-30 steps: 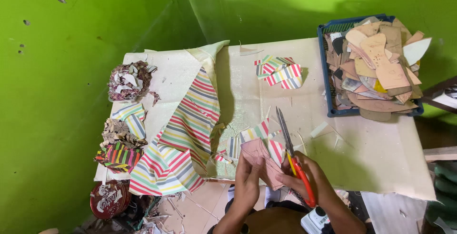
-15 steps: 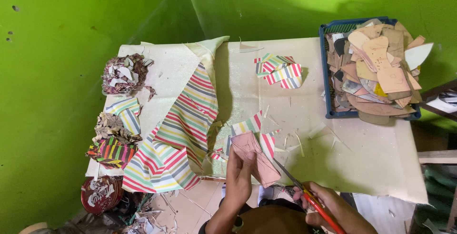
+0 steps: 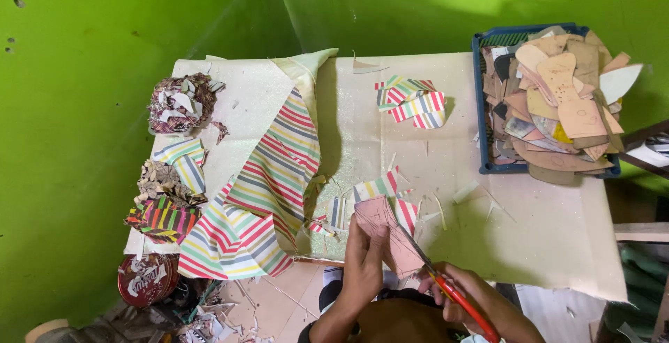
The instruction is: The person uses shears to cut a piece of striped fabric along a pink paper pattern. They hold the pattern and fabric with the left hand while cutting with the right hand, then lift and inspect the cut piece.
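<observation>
Green walls, cluttered table (image 3: 557,231), striped fabric (image 3: 279,169), blue crate (image 3: 481,106)

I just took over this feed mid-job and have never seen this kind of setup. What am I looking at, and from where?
There is no machine here: a person works with bare hands, filmed by a camera on their head looking down at a table. The left hand holds a pinkish template piece over striped fabric. The right hand grips red-handled scissors. On the table lie a large striped fabric sheet, cut striped pieces, stacks of patterned pieces at the left, and a blue crate of cardboard templates.
</observation>
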